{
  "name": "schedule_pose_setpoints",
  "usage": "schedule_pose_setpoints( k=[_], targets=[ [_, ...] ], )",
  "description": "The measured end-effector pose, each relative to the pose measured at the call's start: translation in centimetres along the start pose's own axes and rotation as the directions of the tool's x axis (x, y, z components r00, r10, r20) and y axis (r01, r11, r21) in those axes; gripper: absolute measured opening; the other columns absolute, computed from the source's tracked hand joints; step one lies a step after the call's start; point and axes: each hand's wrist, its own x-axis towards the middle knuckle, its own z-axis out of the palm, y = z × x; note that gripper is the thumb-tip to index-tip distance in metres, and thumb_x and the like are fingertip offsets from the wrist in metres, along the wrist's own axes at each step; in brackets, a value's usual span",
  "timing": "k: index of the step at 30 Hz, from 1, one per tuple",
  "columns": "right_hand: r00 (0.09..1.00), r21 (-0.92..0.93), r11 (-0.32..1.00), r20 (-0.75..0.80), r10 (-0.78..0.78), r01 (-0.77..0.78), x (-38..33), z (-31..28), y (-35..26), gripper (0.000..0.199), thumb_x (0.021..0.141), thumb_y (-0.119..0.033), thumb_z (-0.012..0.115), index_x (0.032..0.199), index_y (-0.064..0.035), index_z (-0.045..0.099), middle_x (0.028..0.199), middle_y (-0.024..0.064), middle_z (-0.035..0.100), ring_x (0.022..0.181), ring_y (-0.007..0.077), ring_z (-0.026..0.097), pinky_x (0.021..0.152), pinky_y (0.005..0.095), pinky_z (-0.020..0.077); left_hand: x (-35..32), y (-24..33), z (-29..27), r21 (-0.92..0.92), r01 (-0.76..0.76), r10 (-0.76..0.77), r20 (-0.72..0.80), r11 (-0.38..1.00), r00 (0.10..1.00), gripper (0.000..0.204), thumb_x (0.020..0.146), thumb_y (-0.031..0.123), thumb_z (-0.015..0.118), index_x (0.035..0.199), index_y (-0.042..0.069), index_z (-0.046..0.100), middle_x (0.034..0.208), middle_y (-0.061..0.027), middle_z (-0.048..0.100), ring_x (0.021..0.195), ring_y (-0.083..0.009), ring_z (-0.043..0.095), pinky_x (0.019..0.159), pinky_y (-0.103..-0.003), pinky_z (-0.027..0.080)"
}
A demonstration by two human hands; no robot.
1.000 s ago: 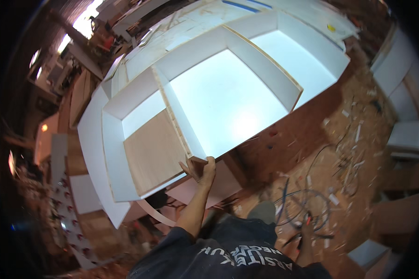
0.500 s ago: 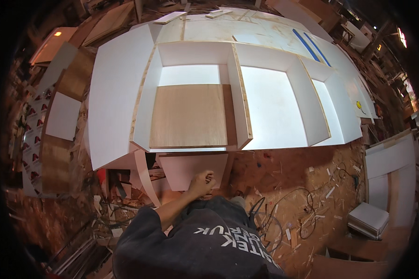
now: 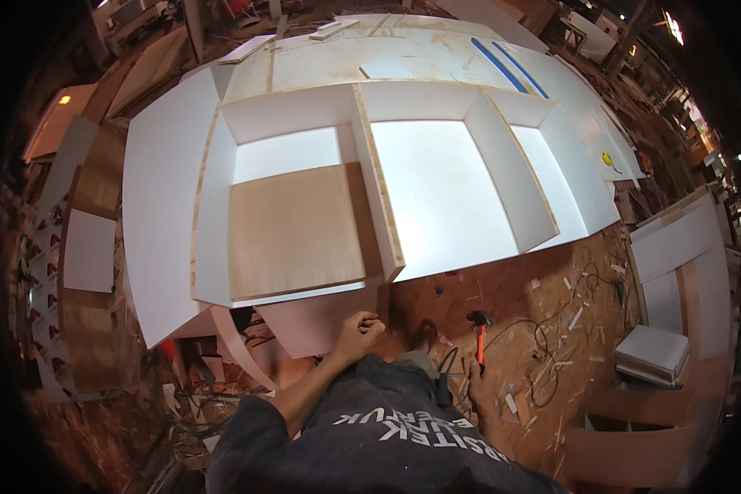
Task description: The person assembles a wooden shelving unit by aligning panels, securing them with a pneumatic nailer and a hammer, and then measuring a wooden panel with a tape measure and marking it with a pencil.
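Note:
My right hand [image 3: 483, 387] is wrapped round the lower handle of a hammer [image 3: 481, 339]. The hammer has an orange-red handle and a dark head, and it points up, away from my body. In front of my dark shirt, my left hand [image 3: 359, 336] is closed with the fingers curled; whatever may be in it is too small to make out. Beyond both hands lies an open white cabinet frame [image 3: 377, 181] with upright dividers. A brown wooden panel [image 3: 296, 230] rests inside its left compartment, near the front edge.
Blue strips [image 3: 510, 67] and a yellow tape measure [image 3: 608, 160] lie on the far and right parts of the work surface. Cables [image 3: 543, 362] and wood scraps litter the floor. White boards [image 3: 652, 354] are stacked at the right; a white panel [image 3: 305, 317] stands below the cabinet's front.
My right hand has come into view at the right with the hammer in it. The left hand stays closed before my body. The whole view has shifted, so the cabinet sits further left.

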Motion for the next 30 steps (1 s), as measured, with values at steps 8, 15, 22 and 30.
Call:
schedule_pose_setpoints(
  k=[8, 15, 22, 30],
  targets=[
    [0.961, 0.077, 0.993, 0.256, -0.107, 0.09, 9.1, -7.5, -8.2, 0.029, 0.104, -0.017, 0.056, 0.125, 0.0031, 0.059, 0.076, 0.0047, 0.06, 0.064, 0.0099, 0.056, 0.057, 0.0277, 0.0452, 10.6, 12.8, -1.4, 0.186, -0.258, 0.318, -0.591, 0.948, 0.741, 0.032, 0.101, 0.022, 0.064, 0.111, -0.007, 0.063, 0.097, -0.0082, 0.067, 0.087, -0.0128, 0.061, 0.079, -0.028, 0.051],
    [0.813, 0.207, 0.939, 0.472, -0.341, 0.274, 19.4, -15.3, -22.0, 0.04, 0.104, -0.011, 0.053, 0.142, -0.0004, 0.05, 0.081, 0.004, 0.062, 0.067, 0.0085, 0.057, 0.06, 0.0252, 0.0474, 21.1, 21.3, 2.6, 0.484, 0.038, 0.204, -0.437, 0.874, 0.876, 0.077, 0.092, 0.042, 0.072, 0.141, -0.011, 0.045, 0.129, -0.0296, 0.062, 0.117, -0.0368, 0.064, 0.099, -0.042, 0.051],
    [0.658, 0.112, 0.801, 0.51, -0.554, 0.588, 33.1, -14.4, -35.0, 0.046, 0.102, -0.007, 0.053, 0.148, -0.0031, 0.05, 0.079, 0.0054, 0.06, 0.071, 0.0139, 0.058, 0.069, 0.03, 0.0507, 32.9, 23.4, -0.4, 0.599, 0.212, 0.099, -0.443, 0.772, 0.891, 0.072, 0.094, 0.035, 0.067, 0.141, -0.012, 0.041, 0.127, -0.0351, 0.062, 0.118, -0.0456, 0.063, 0.101, -0.048, 0.051],
    [0.593, -0.001, 0.787, 0.659, -0.463, 0.617, 51.4, -0.2, -51.0, 0.044, 0.101, -0.02, 0.056, 0.144, -0.0077, 0.058, 0.074, 0.0048, 0.058, 0.059, 0.0126, 0.053, 0.057, 0.0295, 0.0475, 37.4, 23.4, -1.6, 0.648, 0.335, 0.026, -0.481, 0.684, 0.876, 0.044, 0.097, 0.019, 0.057, 0.125, -0.013, 0.048, 0.107, -0.0391, 0.065, 0.102, -0.0539, 0.065, 0.092, -0.055, 0.052]
  ],
)
